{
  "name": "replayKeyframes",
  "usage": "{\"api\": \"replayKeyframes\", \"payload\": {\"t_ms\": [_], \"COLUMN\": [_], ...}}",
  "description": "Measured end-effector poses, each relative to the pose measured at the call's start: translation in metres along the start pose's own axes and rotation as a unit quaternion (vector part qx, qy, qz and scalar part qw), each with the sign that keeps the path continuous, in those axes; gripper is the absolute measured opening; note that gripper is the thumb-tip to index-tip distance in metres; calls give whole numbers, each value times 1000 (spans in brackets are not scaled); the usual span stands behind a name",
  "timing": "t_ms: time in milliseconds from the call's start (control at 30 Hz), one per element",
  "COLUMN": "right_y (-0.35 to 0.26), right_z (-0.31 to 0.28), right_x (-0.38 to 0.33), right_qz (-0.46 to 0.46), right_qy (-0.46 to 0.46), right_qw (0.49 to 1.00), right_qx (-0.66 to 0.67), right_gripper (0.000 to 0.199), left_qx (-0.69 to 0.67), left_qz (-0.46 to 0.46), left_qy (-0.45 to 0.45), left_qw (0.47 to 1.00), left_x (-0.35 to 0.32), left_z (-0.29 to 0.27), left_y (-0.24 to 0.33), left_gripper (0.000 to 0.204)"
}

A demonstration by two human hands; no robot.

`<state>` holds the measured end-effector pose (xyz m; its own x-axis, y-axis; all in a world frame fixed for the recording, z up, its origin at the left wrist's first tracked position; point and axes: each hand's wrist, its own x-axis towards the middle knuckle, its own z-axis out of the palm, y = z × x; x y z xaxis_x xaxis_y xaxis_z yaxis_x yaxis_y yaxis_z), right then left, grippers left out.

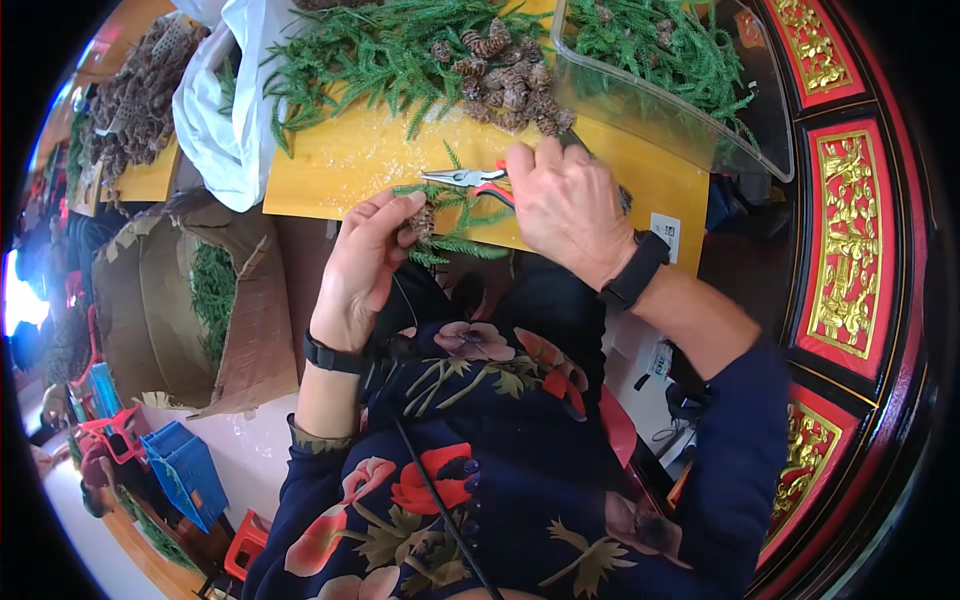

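My left hand (355,255) pinches a small brown pine cone (424,222) joined to a green artificial pine sprig (455,248), just over the near edge of the yellow table (325,172). In my right hand (570,205) are needle-nose pliers (462,178) with red and dark handles. Their metal jaws point left, above the cone and apart from it; the jaw tips look slightly parted. My right fingers are curled round the handles, which they partly hide. A dark object lies behind that hand, too covered to name.
Loose pine cones (512,88) are heaped at the table's far side, by green sprigs (365,70). A clear plastic bin (690,128) of greenery stands right, a white plastic bag (225,120) left. Lower left are a cardboard box (150,320) and blue basket (185,475). Carved panels (843,240) line the right.
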<state>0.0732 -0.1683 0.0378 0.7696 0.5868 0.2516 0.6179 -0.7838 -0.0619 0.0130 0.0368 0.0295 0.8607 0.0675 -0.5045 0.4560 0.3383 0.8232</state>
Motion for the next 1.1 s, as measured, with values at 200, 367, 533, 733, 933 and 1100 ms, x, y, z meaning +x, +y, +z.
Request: {"api": "replayKeyframes", "payload": {"t_ms": [200,367,533,733,933,1100], "right_y": [-23,-9,-4,-5,-2,-5], "right_z": [-17,-29,-27,-14,-14,-18], "right_x": [19,19,13,6,5,4], "right_qz": [-89,-37,77,87,54,68], "right_qy": [33,-36,-214,-287,-290,-304], "right_qw": [935,997,947,897,896,893], "right_qx": [-343,-63,227,325,331,327], "right_gripper": [9,15,26,31,28,23], "left_qx": [-20,-5,38,80,86,61], "left_qz": [0,131,185,210,200,162], "left_qy": [22,55,63,65,60,33], "left_qw": [1000,990,980,972,974,984], "left_x": [1,-8,-5,-10,-15,-19], "left_z": [-5,1,-4,1,5,5], "left_y": [-6,-2,-8,-8,-4,0], "left_gripper": [7,10,14,14,15,17]}}
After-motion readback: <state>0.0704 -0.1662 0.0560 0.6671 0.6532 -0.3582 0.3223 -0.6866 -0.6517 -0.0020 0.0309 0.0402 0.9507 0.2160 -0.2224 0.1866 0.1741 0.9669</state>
